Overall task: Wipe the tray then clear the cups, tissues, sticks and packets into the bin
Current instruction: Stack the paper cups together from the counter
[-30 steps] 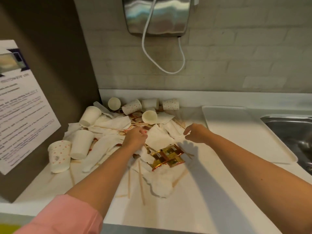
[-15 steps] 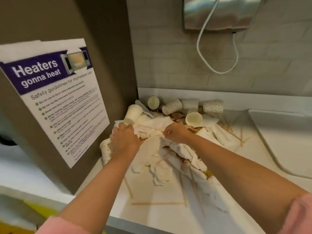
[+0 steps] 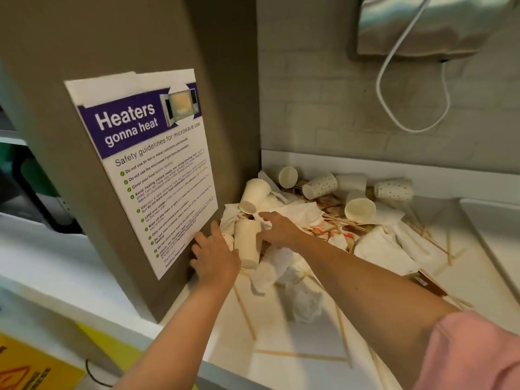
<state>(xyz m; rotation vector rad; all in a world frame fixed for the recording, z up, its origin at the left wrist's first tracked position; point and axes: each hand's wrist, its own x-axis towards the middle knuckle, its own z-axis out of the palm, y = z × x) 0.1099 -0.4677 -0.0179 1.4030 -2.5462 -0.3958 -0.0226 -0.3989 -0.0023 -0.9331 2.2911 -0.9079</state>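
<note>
Reaching hands: both forearms extend over the counter (image 3: 281,370) toward the left end of the litter pile, next to the brown side panel (image 3: 230,80).
Left hand (image 3: 215,257): palm down, fingers straight and spread, holding nothing. It sits just left of the plain cup, with its fingertips over a dotted cup (image 3: 229,240) that is partly hidden beneath them.
Right hand (image 3: 277,229): palm down, fingers extended and loosely spread, holding nothing. It is above the far end of the plain cup; whether they touch cannot be told.
Plain cup (image 3: 247,244): white, lying between the two hands on the tissues.
Rear cups (image 3: 319,186): several more cups, plain and dotted, lie tipped on their sides along the back wall and on top of the pile.
Tissues (image 3: 380,251): white sheets spread across the pile. One crumpled wad (image 3: 305,302) lies nearer the counter's front edge.
Sticks (image 3: 244,313): thin wooden stirrers scattered on the bare counter in front of and to the right of the pile.
Packets (image 3: 318,229): small printed sachets among the tissues, just right of the right hand.
Tray (image 3: 495,220): white, on the counter at the right edge of the view, well apart from both hands.
Fixtures: a microwave safety poster (image 3: 146,164) on the side panel; a metal dispenser (image 3: 422,23) on the wall with a white cord (image 3: 394,88) looping below it.
</note>
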